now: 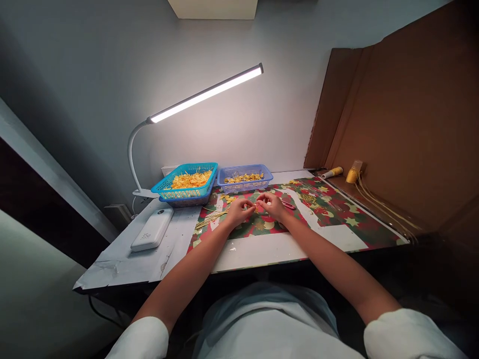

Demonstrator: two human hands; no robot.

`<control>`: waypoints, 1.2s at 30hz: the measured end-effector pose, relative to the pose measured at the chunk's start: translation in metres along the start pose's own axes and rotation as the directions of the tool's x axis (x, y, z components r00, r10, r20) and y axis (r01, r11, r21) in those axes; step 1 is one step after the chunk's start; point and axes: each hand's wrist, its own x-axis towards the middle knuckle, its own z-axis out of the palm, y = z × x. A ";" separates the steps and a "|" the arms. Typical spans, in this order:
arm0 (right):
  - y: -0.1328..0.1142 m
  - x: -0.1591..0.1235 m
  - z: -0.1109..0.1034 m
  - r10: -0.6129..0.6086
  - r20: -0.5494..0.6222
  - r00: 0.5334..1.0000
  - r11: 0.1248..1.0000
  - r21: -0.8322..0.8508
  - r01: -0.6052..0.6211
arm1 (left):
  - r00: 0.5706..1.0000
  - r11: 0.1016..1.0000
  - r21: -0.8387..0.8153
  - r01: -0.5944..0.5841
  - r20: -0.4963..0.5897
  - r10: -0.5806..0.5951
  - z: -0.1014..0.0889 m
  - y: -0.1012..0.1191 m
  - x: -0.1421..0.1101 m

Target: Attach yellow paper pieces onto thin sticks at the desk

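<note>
My left hand (240, 212) and my right hand (272, 206) meet over the middle of the table, fingers pinched and fingertips almost touching. A trace of yellow shows between them, too small to name. To the left of my left hand lies a bundle of thin yellow strands (212, 218). Small yellow pieces (226, 199) are scattered just behind it. A slim pink-red object (288, 205) rests beside my right hand, partly hidden by it. Farther right, fine yellow bits (308, 198) lie on the patterned red and green cover (329, 214).
A turquoise basket (159, 191) of yellow pieces sits on a darker one; a lilac basket (245, 186) stands beside it. A lit lamp (209, 93) arches overhead. A white power bank (152, 230) lies left. Cardboard (392, 114), a yellow-white tube (332, 172) and a small yellow container (353, 172) are right.
</note>
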 end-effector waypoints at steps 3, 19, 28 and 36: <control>0.005 0.001 -0.003 -0.046 0.105 0.993 0.998 -0.039 0.050 | 0.999 0.999 -0.032 -0.026 0.039 0.027 0.001 -0.003 0.001; 0.005 -0.001 0.000 -0.038 0.179 0.983 0.956 -0.279 0.087 | 0.988 0.994 -0.058 -0.096 0.112 0.102 0.002 -0.008 0.002; -0.004 -0.002 0.000 0.016 0.197 0.980 0.942 -0.331 0.051 | 0.997 0.999 0.006 -0.045 0.061 0.045 0.005 -0.013 0.006; -0.005 -0.003 0.000 0.008 0.178 0.984 0.949 -0.311 0.048 | 0.998 1.000 0.018 -0.013 0.054 0.012 0.004 -0.008 0.006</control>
